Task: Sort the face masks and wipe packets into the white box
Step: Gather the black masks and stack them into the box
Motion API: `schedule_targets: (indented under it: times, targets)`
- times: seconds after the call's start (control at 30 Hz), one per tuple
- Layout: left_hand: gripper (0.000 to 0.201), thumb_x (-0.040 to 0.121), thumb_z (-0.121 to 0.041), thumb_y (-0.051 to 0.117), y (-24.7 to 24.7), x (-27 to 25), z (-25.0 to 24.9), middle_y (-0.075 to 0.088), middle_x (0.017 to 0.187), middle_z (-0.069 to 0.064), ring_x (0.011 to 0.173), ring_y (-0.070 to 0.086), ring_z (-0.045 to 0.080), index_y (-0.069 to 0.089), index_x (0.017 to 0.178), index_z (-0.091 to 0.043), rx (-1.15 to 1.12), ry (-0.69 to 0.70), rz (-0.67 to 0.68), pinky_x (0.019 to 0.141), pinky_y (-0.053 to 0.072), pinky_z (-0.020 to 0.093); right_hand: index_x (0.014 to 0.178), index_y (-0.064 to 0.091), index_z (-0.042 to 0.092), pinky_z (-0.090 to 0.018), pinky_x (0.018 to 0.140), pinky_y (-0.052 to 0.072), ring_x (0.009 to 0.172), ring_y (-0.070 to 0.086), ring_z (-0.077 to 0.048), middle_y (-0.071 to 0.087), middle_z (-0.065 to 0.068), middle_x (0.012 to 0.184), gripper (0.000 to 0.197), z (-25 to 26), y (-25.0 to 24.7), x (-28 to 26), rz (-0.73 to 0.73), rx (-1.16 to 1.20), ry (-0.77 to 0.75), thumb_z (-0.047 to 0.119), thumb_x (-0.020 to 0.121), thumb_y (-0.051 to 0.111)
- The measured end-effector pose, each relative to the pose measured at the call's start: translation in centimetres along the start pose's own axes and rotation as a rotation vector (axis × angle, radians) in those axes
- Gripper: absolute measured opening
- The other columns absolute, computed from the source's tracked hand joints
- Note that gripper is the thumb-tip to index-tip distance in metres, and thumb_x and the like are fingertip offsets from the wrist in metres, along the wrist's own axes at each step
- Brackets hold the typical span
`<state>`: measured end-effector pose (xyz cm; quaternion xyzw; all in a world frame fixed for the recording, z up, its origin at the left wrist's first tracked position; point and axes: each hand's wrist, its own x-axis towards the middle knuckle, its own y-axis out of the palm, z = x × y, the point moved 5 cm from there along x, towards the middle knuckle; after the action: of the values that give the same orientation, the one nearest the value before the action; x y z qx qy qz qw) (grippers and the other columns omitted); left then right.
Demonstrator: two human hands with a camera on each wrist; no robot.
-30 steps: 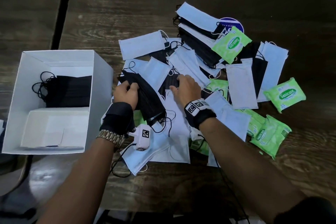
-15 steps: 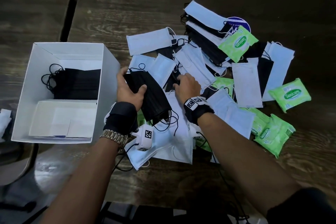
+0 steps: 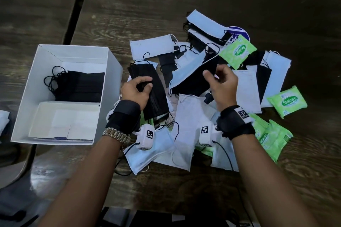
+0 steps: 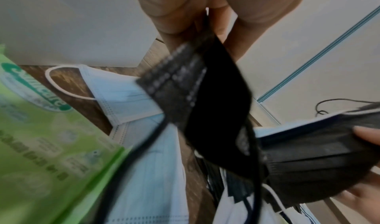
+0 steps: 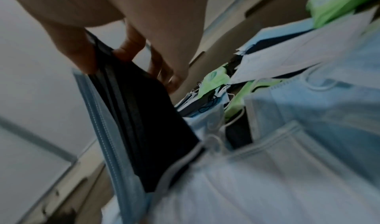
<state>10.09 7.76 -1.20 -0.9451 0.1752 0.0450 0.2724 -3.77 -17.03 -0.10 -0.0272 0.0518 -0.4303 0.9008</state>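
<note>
My left hand point(image 3: 145, 84) grips a stack of black masks point(image 3: 156, 97) just right of the white box point(image 3: 112, 86). In the left wrist view the stack point(image 4: 205, 105) hangs from the fingers with its ear loops dangling. My right hand point(image 3: 214, 73) pinches other black masks point(image 3: 195, 79) lifted off the pile, and a light blue mask point(image 3: 190, 66) clings along them. The right wrist view shows thumb and fingers clamped on those black masks point(image 5: 144, 113). Inside the box lies a pile of black masks point(image 3: 81, 86) at the far end.
White, blue and black masks are scattered over the dark wooden table point(image 3: 166, 5) right of the box. Green wipe packets lie at the back point(image 3: 238, 51), at the right point(image 3: 287, 101) and near my right wrist point(image 3: 271, 138). The box's near compartment point(image 3: 62, 121) holds white card.
My right hand has risen from the pile, pulling up black masks with a blue one hanging on. My left hand has kept its black stack and shifted it a little.
</note>
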Motion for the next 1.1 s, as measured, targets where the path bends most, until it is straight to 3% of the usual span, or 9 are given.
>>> schedule_targets:
  times: [0.2, 0.3, 0.37, 0.5, 0.6, 0.7, 0.87, 1.0, 1.1]
  targets:
    - [0.016, 0.088, -0.015, 0.066, 0.1, -0.4, -1.2, 0.068, 0.097, -0.008, 0.095, 0.061, 0.006, 0.074, 0.101, -0.019, -0.009, 0.04, -0.006, 0.09, 0.043, 0.016, 0.098, 0.054, 0.007, -0.038, 0.082, 0.047, 0.086, 0.054, -0.023, 0.055, -0.012, 0.089, 0.031, 1.7, -1.5, 2.1, -0.011, 0.339, 0.187, 0.014, 0.08, 0.078]
    - [0.015, 0.088, -0.015, 0.066, -0.4, -0.4, -1.0, 0.069, 0.095, -0.007, 0.095, 0.062, 0.006, 0.074, 0.1, -0.02, -0.01, 0.032, -0.015, 0.089, 0.045, 0.016, 0.101, 0.055, 0.015, -0.036, 0.088, 0.055, 0.087, 0.065, -0.008, 0.063, -0.002, 0.095, 0.038, 4.6, -3.7, 2.7, -0.172, -0.051, 0.014, 0.014, 0.074, 0.082]
    - [0.015, 0.088, -0.014, 0.066, -0.6, -0.5, -0.8, 0.069, 0.095, -0.006, 0.095, 0.062, 0.008, 0.074, 0.1, -0.019, 0.0, 0.025, -0.026, 0.091, 0.046, 0.019, 0.112, 0.051, 0.021, -0.036, 0.087, 0.054, 0.097, 0.065, -0.015, 0.064, 0.001, 0.107, 0.048, 7.1, -4.1, 2.7, -0.192, -0.437, -0.167, 0.017, 0.073, 0.079]
    - [0.015, 0.088, -0.016, 0.066, -0.1, -0.8, -0.8, 0.069, 0.095, -0.007, 0.095, 0.062, 0.008, 0.074, 0.099, -0.022, 0.017, 0.002, -0.016, 0.091, 0.046, 0.018, 0.141, 0.035, 0.022, -0.04, 0.084, 0.052, 0.106, 0.063, -0.027, 0.062, -0.008, 0.121, 0.072, 5.8, 0.3, 1.7, -0.019, -0.956, -0.195, 0.002, 0.082, 0.071]
    - [0.015, 0.088, -0.017, 0.066, 0.8, -1.4, -1.5, 0.069, 0.095, -0.008, 0.094, 0.061, 0.007, 0.074, 0.101, -0.021, 0.045, 0.01, 0.008, 0.088, 0.044, 0.016, 0.151, 0.018, 0.016, -0.047, 0.085, 0.053, 0.113, 0.058, -0.034, 0.057, -0.016, 0.125, 0.097, -0.3, 3.5, -1.1, 0.284, -1.069, -0.035, 0.018, 0.078, 0.082]
    - [0.016, 0.088, -0.018, 0.066, 1.1, -1.8, -1.8, 0.069, 0.095, -0.008, 0.093, 0.061, 0.007, 0.074, 0.102, -0.02, 0.067, 0.021, 0.026, 0.088, 0.043, 0.016, 0.149, 0.022, 0.013, -0.046, 0.09, 0.051, 0.119, 0.052, -0.035, 0.054, -0.019, 0.129, 0.097, -4.6, 3.6, -3.6, 0.401, -1.026, 0.067, 0.045, 0.077, 0.079]
    - [0.015, 0.088, -0.02, 0.067, 0.9, -1.7, -0.7, 0.071, 0.1, -0.002, 0.098, 0.064, 0.015, 0.074, 0.1, -0.023, 0.06, 0.005, 0.046, 0.095, 0.05, 0.031, 0.118, 0.057, 0.007, -0.032, 0.08, 0.043, 0.101, 0.06, -0.032, 0.065, -0.012, 0.106, 0.04, -4.5, -1.8, -2.2, -0.023, -0.791, -0.02, 0.032, 0.089, 0.069]
    - [0.015, 0.088, -0.018, 0.066, 1.5, -2.3, -1.0, 0.071, 0.098, -0.003, 0.094, 0.063, 0.011, 0.073, 0.101, -0.023, 0.045, -0.003, 0.05, 0.089, 0.049, 0.023, 0.116, 0.056, 0.012, -0.038, 0.081, 0.05, 0.102, 0.06, -0.028, 0.066, -0.008, 0.106, 0.065, -5.4, -2.5, -1.4, 0.07, -0.938, 0.103, 0.05, 0.07, 0.084]
    - [0.018, 0.089, -0.013, 0.065, 2.0, -2.8, -1.5, 0.07, 0.097, -0.005, 0.091, 0.061, 0.006, 0.072, 0.1, -0.025, 0.025, 0.006, 0.085, 0.084, 0.046, 0.016, 0.108, 0.054, 0.013, -0.04, 0.081, 0.049, 0.1, 0.062, -0.03, 0.067, -0.007, 0.103, 0.064, -5.9, -1.7, -1.4, 0.133, -1.033, 0.077, 0.049, 0.066, 0.086]
